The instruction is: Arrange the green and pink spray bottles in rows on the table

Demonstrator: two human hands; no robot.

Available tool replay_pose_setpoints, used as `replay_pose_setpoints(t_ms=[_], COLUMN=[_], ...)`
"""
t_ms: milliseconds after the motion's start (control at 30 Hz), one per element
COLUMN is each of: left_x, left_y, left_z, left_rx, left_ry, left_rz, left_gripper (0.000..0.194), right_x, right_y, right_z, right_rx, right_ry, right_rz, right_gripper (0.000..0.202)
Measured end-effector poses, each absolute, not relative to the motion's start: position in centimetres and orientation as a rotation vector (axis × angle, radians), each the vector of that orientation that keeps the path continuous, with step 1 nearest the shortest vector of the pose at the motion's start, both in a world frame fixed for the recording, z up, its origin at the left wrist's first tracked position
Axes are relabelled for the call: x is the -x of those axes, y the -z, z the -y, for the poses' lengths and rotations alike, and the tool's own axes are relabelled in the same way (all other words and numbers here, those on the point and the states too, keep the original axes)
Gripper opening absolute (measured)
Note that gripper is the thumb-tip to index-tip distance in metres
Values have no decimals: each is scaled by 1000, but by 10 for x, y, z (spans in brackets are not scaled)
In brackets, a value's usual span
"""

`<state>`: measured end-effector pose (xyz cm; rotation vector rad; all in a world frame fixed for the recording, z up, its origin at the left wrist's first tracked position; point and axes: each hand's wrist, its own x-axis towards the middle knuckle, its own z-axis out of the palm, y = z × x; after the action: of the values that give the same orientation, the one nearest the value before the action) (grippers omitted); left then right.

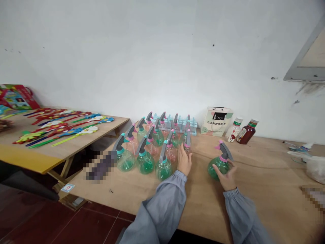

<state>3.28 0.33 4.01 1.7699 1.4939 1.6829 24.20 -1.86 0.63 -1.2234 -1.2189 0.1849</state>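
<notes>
Roughly fourteen clustered spray bottles; one green bottle apart.

A green, round-bodied spray bottle with a pink collar and grey trigger head stands upright on the wooden table, apart to the right of the others. The cluster of spray bottles, green and pink with grey trigger heads, stands upright in tight rows left of it, reaching toward the far wall.
</notes>
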Motion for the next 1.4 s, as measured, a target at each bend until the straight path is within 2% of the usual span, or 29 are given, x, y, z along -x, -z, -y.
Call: replay_pose_setpoints(t_ms=[133, 233, 333, 433, 633, 833, 900, 1033, 1133, 1200, 1400], left_x=[-36, -44, -56, -66, -66, -48, -42, -34, -30, -28, -16], left_y=[-46, -56, -66, -74, -81, -89, -90, -78, -63, -56, -56], left_z=[15, 39, 56, 62, 63, 50, 48, 54, 60, 64, 74], left_rx=[-1749, -1945, -2116, -2014, -1818, -1824, -1832, -1875, -1835, -1847, -2019], left_ry=[-1772, -1807, -1614, -1496, -1594, -1457, -1377, -1310, -1286, -1250, -1187], left_rz=[-1463, -1272, -1035, -1006, -1013, -904, -827, -775, -884, -924, -959], left_gripper=[70, 68, 83, 95, 58, 60, 62, 79, 87, 86, 67], right_x=[-242, -238, -228, -215, -201, -207, -205, -199, -197, -197, -188], right_y=[1, 7, 11, 12, 2, -2, -4, -18, -30, -36, -56], right_z=[20, 22, 28, 38, 59, 61, 59, 56, 54, 53, 44], right_rx=[1179, 1153, 1103, 1006, 850, 837, 876, 841, 810, 834, 956], right_ry=[-191, -207, -125, -6, 137, -23, -73, -261, -423, -499, -561], right_rz=[1332, 1388, 1472, 1623, 1829, 1759, 1700, 1703, 1759, 1770, 1764], right_gripper=[73, 65, 63, 57, 63, 34, 39, 69, 73, 72, 70])
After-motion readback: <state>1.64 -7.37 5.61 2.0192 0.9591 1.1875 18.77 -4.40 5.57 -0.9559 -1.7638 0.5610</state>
